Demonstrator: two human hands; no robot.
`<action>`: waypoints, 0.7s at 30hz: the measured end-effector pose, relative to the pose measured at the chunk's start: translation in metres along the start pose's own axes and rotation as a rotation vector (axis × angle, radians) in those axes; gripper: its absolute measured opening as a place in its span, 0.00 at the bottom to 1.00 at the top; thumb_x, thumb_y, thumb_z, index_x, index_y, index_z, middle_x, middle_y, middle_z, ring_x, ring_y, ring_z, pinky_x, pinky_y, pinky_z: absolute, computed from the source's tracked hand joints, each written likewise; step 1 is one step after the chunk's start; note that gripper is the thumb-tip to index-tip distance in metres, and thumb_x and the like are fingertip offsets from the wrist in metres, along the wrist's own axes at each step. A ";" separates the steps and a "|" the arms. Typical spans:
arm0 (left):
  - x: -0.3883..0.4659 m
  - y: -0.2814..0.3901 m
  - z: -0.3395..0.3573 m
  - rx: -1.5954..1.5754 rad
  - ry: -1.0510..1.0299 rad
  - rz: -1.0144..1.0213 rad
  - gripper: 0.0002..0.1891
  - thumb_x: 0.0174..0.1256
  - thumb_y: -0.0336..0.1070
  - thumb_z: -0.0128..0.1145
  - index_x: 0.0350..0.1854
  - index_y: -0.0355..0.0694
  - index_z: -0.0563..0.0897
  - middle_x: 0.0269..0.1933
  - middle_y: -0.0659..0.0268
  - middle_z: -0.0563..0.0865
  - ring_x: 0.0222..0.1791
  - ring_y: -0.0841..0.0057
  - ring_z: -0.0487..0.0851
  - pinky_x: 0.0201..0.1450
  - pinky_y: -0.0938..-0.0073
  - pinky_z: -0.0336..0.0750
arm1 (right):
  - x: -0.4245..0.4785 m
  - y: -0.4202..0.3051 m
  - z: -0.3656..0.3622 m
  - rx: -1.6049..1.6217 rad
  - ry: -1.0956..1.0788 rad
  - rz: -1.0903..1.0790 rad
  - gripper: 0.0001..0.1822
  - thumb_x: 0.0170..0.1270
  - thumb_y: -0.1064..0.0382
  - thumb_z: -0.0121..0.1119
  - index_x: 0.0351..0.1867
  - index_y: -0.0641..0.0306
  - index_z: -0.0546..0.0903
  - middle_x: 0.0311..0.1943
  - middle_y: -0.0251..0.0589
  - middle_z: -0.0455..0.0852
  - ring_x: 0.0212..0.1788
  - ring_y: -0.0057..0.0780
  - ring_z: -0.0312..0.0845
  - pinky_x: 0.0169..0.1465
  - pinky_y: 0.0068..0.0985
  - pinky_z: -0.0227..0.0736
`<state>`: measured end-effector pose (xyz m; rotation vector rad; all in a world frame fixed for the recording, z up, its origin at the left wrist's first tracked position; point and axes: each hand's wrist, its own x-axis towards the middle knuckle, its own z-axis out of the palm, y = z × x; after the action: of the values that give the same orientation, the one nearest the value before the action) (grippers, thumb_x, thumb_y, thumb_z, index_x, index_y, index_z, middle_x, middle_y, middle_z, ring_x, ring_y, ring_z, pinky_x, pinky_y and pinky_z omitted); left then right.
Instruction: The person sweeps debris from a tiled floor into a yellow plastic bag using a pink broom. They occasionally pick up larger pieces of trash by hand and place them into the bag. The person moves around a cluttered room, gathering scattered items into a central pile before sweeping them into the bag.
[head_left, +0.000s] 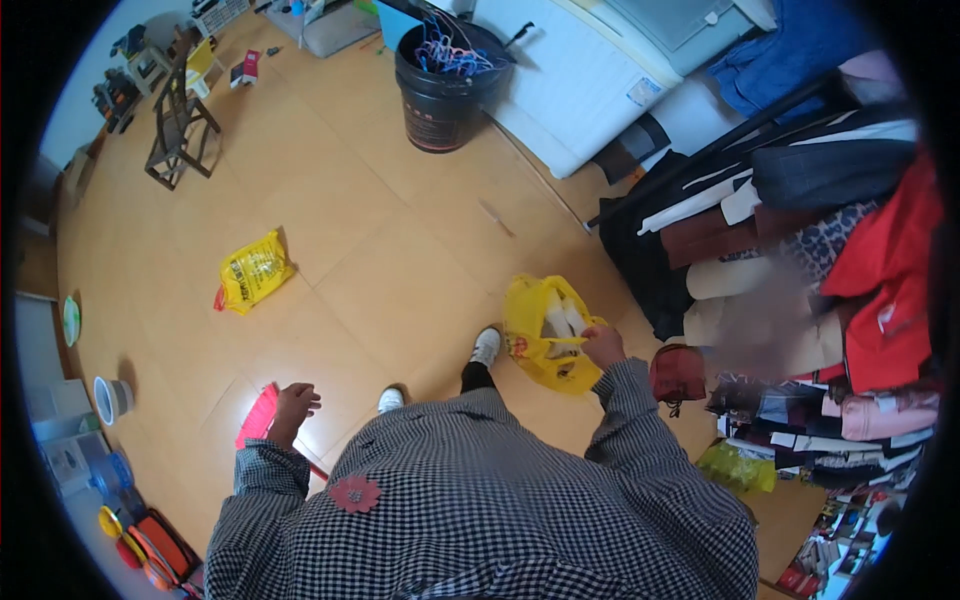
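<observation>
My right hand (602, 345) grips the rim of a yellow plastic bag (525, 307), which hangs with its mouth spread beside my right leg. White items (559, 322) show inside the bag. My left hand (295, 412) is held out low on the other side, its fingers loosely curled and with nothing visible in them. Behind that hand and wrist, partly hidden, is a bright pink broom-like head (256, 414), and a bit of red handle (319, 471) shows past the sleeve. Farther off on the floor lies a second yellow plastic bag (256, 271) with a red end.
A black bucket of hangers (442, 105) stands by a white appliance (555, 90). Clothes (795, 247) hang from a rack on the right, with a dark red bag (678, 373) below. A wooden chair (180, 131) and a small bin (112, 400) are on the left.
</observation>
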<state>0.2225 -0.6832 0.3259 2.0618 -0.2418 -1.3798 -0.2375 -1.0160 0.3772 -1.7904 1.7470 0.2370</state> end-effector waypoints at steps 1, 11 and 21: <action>0.004 -0.009 0.010 -0.016 0.034 -0.027 0.15 0.59 0.37 0.47 0.43 0.33 0.73 0.32 0.60 0.81 0.28 0.75 0.80 0.26 0.79 0.72 | 0.021 -0.001 -0.003 -0.012 -0.053 -0.017 0.16 0.43 0.68 0.60 0.38 0.66 0.78 0.37 0.47 0.79 0.40 0.36 0.75 0.45 0.26 0.70; -0.021 0.036 0.121 -0.016 -0.099 -0.312 0.14 0.59 0.36 0.47 0.41 0.32 0.75 0.32 0.60 0.82 0.29 0.75 0.80 0.27 0.78 0.72 | 0.149 -0.004 -0.049 0.107 -0.141 0.007 0.16 0.43 0.69 0.60 0.38 0.68 0.77 0.36 0.47 0.80 0.39 0.33 0.76 0.43 0.24 0.70; 0.078 0.132 0.130 0.030 -0.030 -0.240 0.15 0.56 0.35 0.47 0.44 0.32 0.73 0.32 0.61 0.81 0.28 0.76 0.80 0.26 0.79 0.72 | 0.221 -0.013 -0.102 0.038 -0.097 0.058 0.18 0.47 0.69 0.58 0.42 0.67 0.74 0.42 0.50 0.77 0.43 0.38 0.74 0.46 0.26 0.70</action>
<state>0.1672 -0.8760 0.3131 2.1505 -0.0280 -1.5578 -0.2300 -1.2578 0.3448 -1.6749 1.7254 0.3071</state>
